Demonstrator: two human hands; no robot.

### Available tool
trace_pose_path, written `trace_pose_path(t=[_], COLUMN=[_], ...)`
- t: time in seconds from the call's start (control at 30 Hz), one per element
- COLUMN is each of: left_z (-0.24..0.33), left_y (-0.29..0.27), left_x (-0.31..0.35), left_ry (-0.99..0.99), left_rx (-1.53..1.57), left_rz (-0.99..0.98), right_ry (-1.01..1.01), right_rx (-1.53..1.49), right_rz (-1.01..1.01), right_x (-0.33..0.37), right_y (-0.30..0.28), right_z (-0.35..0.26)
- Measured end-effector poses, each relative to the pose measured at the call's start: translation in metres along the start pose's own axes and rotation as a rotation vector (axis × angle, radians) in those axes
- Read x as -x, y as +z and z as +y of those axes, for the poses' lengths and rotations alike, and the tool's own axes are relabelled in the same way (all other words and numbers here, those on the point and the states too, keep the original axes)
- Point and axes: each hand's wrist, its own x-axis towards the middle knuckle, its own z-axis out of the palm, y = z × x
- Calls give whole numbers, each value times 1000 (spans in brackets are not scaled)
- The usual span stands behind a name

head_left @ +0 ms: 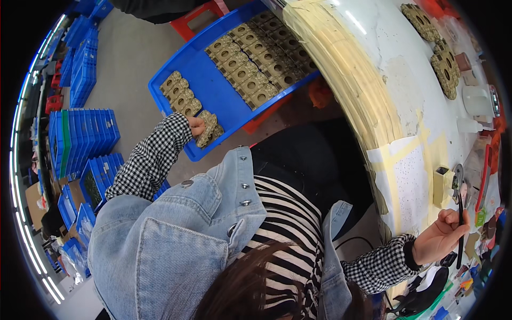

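Observation:
My left hand (197, 126) is closed on the edge of a camouflage-patterned piece (206, 134) at the near left end of a blue tray (200, 80). Beside it in the tray stands a short row of similar mottled pieces (180, 93). Further along the tray lie several rows of tan pieces with round holes (242, 72). Over the worktable on the right, my right hand (440, 237) grips a thin black stick-like tool (460, 234), held roughly upright. The tool's upper end is beside a small cream-coloured block (442, 186) and a round metallic thing (457, 175).
The worktable edge is covered in yellowish tape (346, 69). A taped paper sheet (408, 184), a white bottle (477, 100) and more camouflage pieces (445, 66) lie on the table. A red stool (200, 21) stands behind the tray; blue crates (85, 138) are stacked at left.

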Motion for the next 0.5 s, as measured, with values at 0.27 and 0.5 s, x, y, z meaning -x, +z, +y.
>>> trace_pose_path(t=[0.27, 0.5], left_z=[10, 29], left_y=[0, 3], left_x=[12, 2], left_ry=[-29, -94], left_rx=[-24, 289], left_rz=[85, -24], right_ry=[8, 25], right_rx=[10, -78], right_rz=[1, -65], right_x=[3, -1], right_y=[1, -5], right_z=[3, 3])
